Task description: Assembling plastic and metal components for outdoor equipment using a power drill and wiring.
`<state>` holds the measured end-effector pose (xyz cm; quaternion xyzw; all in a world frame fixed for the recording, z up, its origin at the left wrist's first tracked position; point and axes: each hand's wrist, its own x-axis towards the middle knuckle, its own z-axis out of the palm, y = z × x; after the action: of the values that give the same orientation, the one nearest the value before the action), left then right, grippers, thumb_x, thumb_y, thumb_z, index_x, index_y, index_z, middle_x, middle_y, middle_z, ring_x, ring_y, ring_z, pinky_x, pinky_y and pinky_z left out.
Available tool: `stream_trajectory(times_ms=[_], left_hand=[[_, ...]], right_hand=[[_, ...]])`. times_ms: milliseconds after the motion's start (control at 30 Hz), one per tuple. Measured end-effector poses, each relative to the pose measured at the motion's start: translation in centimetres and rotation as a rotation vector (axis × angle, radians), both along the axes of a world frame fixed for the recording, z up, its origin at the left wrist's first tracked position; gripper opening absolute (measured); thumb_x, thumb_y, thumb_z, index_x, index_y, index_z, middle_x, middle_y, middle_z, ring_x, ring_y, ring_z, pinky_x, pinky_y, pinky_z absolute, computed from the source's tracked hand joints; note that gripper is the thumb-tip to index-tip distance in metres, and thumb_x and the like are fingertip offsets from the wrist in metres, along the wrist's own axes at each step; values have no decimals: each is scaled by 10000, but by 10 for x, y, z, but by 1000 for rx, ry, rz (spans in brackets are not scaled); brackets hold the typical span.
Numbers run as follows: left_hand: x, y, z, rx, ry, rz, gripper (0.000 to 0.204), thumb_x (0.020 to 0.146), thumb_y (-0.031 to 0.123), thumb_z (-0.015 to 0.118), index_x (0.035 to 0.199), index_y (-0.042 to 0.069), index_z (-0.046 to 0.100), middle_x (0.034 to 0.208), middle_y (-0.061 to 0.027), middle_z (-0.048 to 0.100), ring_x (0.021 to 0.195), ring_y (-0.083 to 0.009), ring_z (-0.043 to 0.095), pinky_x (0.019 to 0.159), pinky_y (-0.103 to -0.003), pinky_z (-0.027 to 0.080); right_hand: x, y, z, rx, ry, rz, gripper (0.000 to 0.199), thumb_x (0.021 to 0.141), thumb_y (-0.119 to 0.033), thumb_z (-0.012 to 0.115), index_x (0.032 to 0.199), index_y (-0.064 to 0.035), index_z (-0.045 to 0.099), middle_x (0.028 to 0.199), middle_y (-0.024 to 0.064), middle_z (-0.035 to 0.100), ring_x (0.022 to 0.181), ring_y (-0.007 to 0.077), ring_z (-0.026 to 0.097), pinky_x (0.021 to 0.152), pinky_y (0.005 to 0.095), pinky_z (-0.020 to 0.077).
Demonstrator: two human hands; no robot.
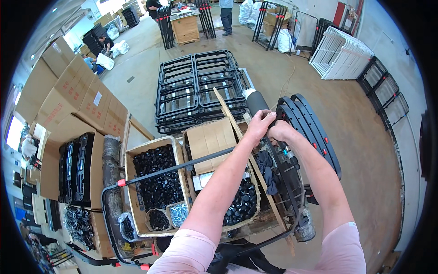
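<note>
A black metal tube frame [182,165] with rounded corners and red fittings lies across the workbench. My left hand [260,124] is closed round its far right corner, thumb stretched along the top. Close against it, my right hand [281,131] is closed with its fingers curled under; what they hold is hidden. Just beyond both hands is a dark padded cylinder [258,101] with a pale end. A blue fitting [287,152] shows below my right hand, beside a dark cloth [266,172].
Boxes of black plastic caps [157,176] and silver bolts [179,213] stand to the left, by a cardboard flap [210,144]. Curved black parts [315,132] stand at right. Beyond are stacked black frames [198,86], large cartons [82,86] and white racks [342,54]. Other people work farther off.
</note>
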<state>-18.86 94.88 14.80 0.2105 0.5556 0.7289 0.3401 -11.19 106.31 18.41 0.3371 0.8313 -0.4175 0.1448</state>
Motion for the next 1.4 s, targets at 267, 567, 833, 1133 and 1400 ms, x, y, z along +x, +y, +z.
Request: stream_trajectory(times_ms=[267, 567, 833, 1133, 1400], left_hand=[[-8, -8, -7, -270, 220, 166, 722, 1003, 488, 743, 1488, -12, 552, 1384, -181, 660, 1290, -250, 615, 1081, -405, 500], [33, -112, -26, -148, -21, 231, 575, 1085, 529, 602, 1294, -7, 627, 1145, -86, 691, 1072, -183, 642, 964, -346, 518], [61, -275, -15, -26, -421, 40, 591, 1121, 601, 457, 1274, 62, 647, 1045, -53, 705, 893, -190, 684, 778, -358, 593], [115, -515, -75, -322, -429, 253, 548, 1031, 560, 686, 1164, 29, 720, 1014, -56, 728, 843, -147, 685, 757, -350, 580], [107, -689, -96, -541, -163, 643, 548, 995, 536, 733, 1042, -10, 737, 945, -68, 723, 838, -138, 629, 751, -345, 521]], right_hand=[[-7, -9, 9, -93, 58, 12, 80, 766, -44, 677, 703, 3, 661, 707, 121, 681, 624, 241, 686, 578, 395, 538], [15, -19, 45, -169, 91, -175, 178, 838, -113, 722, 902, 53, 711, 776, 104, 700, 631, 235, 683, 525, 387, 540], [70, -208, 80, -34, 182, 128, 644, 863, -205, 744, 1427, 24, 533, 920, 133, 740, 702, 229, 755, 564, 353, 585], [134, -482, 1, 536, 282, 925, 734, 809, -314, 861, 1339, 35, 493, 1035, 258, 726, 904, 428, 760, 779, 512, 631], [93, -639, -70, 427, 387, 1005, 658, 817, -328, 859, 1262, 5, 507, 1042, 258, 731, 931, 431, 758, 808, 510, 630]])
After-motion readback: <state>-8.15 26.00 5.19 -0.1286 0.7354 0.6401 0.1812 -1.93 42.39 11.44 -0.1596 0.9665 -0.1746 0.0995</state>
